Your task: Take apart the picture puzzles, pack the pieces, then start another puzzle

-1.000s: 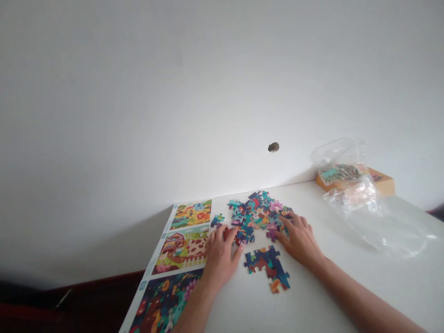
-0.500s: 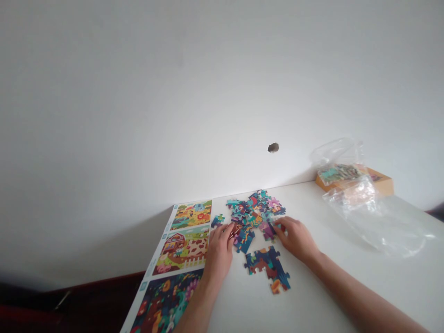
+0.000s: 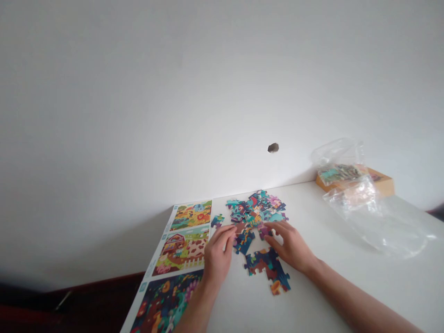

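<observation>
My left hand is closed in a pinch on a brown puzzle piece, held at the near left side of the pile. My right hand has its thumb and fingers apart, fingertips at a purple puzzle piece on the near right side. Between and beyond the hands lies the heap of loose puzzle pieces, mostly dark blue, teal and pink. Closer to me is a joined puzzle section, dark blue and brown, its upper right edge partly behind my right thumb.
A printed picture sheet with animal scenes runs along the table's left edge. At the back right, a clear plastic bag with pieces inside lies over a yellow box. The white wall with a hole borders the table's far side.
My left hand has drawn back slightly with the brown piece in its fingertips. My right hand has shifted left and nearer, its fingers spreading, and the purple piece has moved a little left.
</observation>
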Tool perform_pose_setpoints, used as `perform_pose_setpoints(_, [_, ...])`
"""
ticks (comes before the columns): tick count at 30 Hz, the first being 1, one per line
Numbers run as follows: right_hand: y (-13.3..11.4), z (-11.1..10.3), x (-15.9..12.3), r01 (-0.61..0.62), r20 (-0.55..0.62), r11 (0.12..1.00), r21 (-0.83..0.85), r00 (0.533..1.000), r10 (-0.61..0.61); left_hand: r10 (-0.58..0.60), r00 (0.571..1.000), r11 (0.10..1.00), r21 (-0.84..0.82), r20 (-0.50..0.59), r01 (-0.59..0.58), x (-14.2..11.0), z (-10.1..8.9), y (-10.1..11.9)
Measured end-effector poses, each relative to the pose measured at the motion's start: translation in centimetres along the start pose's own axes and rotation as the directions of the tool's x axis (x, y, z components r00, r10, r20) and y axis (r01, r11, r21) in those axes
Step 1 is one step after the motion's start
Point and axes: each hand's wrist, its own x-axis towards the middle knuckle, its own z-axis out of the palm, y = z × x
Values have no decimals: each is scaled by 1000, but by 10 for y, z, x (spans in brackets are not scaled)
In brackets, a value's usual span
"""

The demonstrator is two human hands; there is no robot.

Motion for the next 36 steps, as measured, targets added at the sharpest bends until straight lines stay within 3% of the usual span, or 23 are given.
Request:
perform_pose_setpoints(2, [-7, -1, -3, 8, 50, 996, 88, 999, -13, 83, 990, 989, -133, 117, -67, 0, 1, 11])
perform_pose_setpoints(5, [-15, 0, -6, -10, 122, 968, 250, 992, -21, 133, 960, 969, -235, 246, -74, -1, 3, 18])
perform_pose_setpoints(11, [-20, 0, -9, -126, 187, 870, 477, 981, 40, 176, 925, 963, -254, 337, -91, -1, -2, 18])
perform_pose_setpoints(15, [-12, 4, -7, -217, 136, 827, 518, 976, 171, 121, 917, 993, -57, 379, -108, -2, -5, 17])
perform_pose_setpoints(20, [-4, 4, -7, -150, 48, 810, 567, 988, 149, -118, 961, 962, 270, 250, 47, -5, 1, -1])
perform_pose_setpoints(24, [-4, 1, -9, -110, 41, 854, 508, 994, 103, -75, 966, 968, 249, 246, 12, -3, -1, 2])
perform_pose_setpoints(26, [-5, 1, -10, -108, 29, 882, 459, 994, 107, -2, 940, 985, 163, 342, -57, -1, -5, 14])
perform_pose_setpoints(31, [-2, 3, -10, -113, -7, 904, 413, 992, 127, 118, 789, 992, -28, 603, -127, 1, -11, 39])
perform_pose_setpoints(36, [-1, 2, -10, -101, 18, 899, 427, 994, 103, 110, 750, 994, -77, 652, -79, -1, -11, 38])
